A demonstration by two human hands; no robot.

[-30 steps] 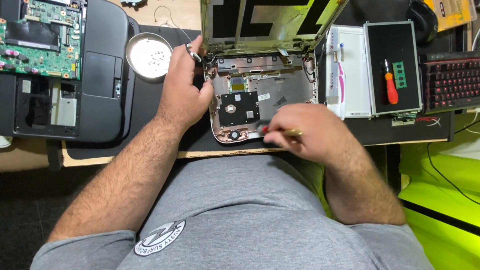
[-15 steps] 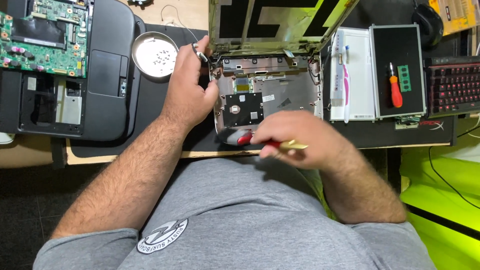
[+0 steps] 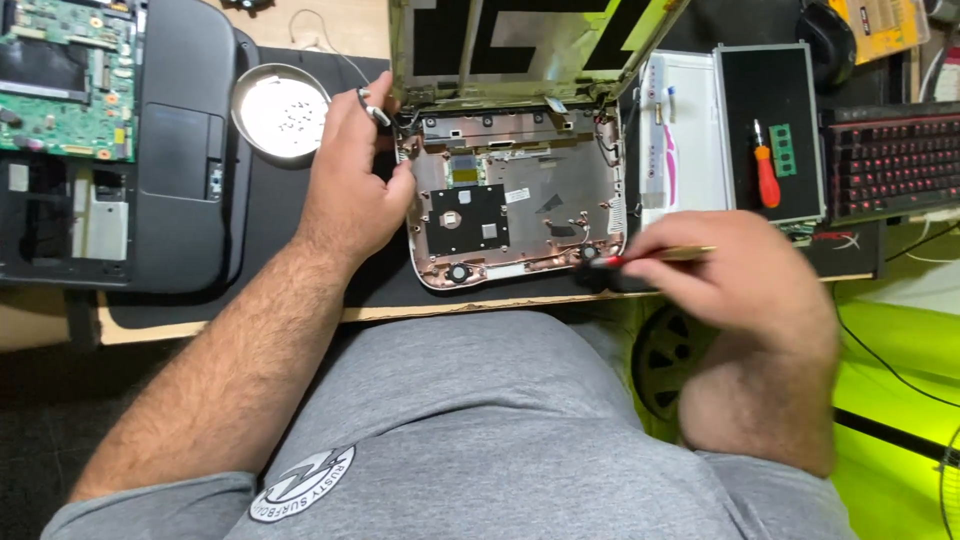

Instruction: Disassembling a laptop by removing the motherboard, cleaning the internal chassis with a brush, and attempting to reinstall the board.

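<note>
An opened laptop base (image 3: 540, 195) lies in front of me with its insides bare and a black drive (image 3: 468, 220) at its left. The lid (image 3: 520, 40) stands up behind it. My left hand (image 3: 350, 185) grips the base's left edge, with a small metal part between the fingers near the hinge. My right hand (image 3: 725, 265) is blurred at the base's front right corner. It holds a thin screwdriver (image 3: 650, 257) with a red band, its tip pointing at that corner.
A round metal dish (image 3: 282, 112) with small screws sits left of the laptop. Another dismantled laptop with a green circuit board (image 3: 65, 75) is at far left. A white panel, a black tray (image 3: 775, 130) with an orange screwdriver (image 3: 766, 175), and a red-lit keyboard (image 3: 890, 160) lie to the right.
My right hand with the screwdriver has swung from the base's front left, over the drive, to its front right corner. The drive now shows fully. My left hand has stayed on the left edge.
</note>
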